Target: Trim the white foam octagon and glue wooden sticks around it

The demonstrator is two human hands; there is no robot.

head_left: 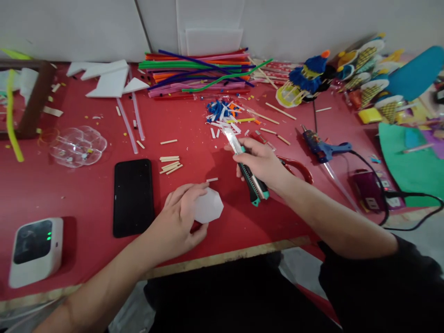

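Observation:
My left hand is closed on a small white polygon-shaped foam piece, held just above the red table near its front edge. My right hand grips a utility knife with a teal and black handle. Its blade is extended and points away from me toward a heap of cut straw bits. The two hands are apart, the knife to the right of the foam piece.
A black phone lies left of my left hand, short wooden sticks beyond it. Red scissors, a blue glue gun with cable, coloured straws, white foam offcuts, a clear plastic tray and a white device surround.

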